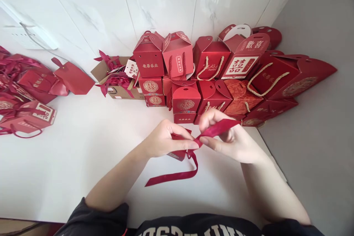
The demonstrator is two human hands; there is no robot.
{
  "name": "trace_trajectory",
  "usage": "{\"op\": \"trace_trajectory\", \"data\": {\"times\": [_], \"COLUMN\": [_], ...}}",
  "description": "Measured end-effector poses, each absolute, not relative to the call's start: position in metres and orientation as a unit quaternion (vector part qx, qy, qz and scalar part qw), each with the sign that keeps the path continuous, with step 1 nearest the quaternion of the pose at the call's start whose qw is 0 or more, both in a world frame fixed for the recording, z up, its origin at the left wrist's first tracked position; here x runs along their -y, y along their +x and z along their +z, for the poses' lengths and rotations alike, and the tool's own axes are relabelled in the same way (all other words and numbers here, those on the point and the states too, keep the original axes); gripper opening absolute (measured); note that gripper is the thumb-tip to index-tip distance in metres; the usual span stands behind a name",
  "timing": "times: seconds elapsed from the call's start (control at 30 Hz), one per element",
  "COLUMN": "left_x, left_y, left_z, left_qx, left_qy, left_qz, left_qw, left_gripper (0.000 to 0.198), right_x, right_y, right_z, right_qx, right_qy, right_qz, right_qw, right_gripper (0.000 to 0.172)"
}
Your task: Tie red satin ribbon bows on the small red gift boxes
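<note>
Both my hands are close together over the white table, working on a dark red ribbon (182,174). My left hand (168,140) pinches the ribbon between thumb and fingers, close to a small red gift box (178,155). That box is mostly hidden behind the hand. Pinched in my right hand (231,142), the ribbon's other part stretches up to the right. A loose tail of ribbon curves down and left below my hands, its end hanging over the table. Whether a knot sits between the fingertips I cannot make out.
Red gift boxes (185,101) with rope handles stand stacked along the tiled wall (166,3). Left of them, an open cardboard box (129,93) holds ribbons and tags. More red boxes (35,118) pile up at the far left of the table (83,147). A grey wall (318,125) bounds the right.
</note>
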State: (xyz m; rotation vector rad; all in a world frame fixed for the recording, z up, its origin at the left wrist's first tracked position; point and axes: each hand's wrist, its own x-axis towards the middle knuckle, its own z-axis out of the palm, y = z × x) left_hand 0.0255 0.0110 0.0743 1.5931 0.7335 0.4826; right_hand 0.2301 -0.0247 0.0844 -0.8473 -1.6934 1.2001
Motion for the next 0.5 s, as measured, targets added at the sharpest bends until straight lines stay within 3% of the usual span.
{"op": "trace_trajectory", "data": {"times": [0.1,0.2,0.5], "left_x": [-0.014,-0.015,-0.015], "left_y": [0.025,0.024,0.017], "left_z": [0.073,0.077,0.086], "left_qx": [-0.361,-0.404,-0.410], "left_qy": [0.710,0.714,0.715], "left_qz": [0.300,0.321,0.164], "left_qw": [0.525,0.472,0.543], "left_gripper": [0.020,0.017,0.023], "right_x": [0.018,0.011,0.006], "right_y": [0.221,0.215,0.224], "right_z": [0.074,0.065,0.068], "right_qx": [0.618,0.590,0.475], "right_qy": [-0.355,-0.356,-0.413], "right_qz": [0.523,0.542,0.487], "right_qw": [0.467,0.481,0.606], "right_gripper": [0.025,0.019,0.022]}}
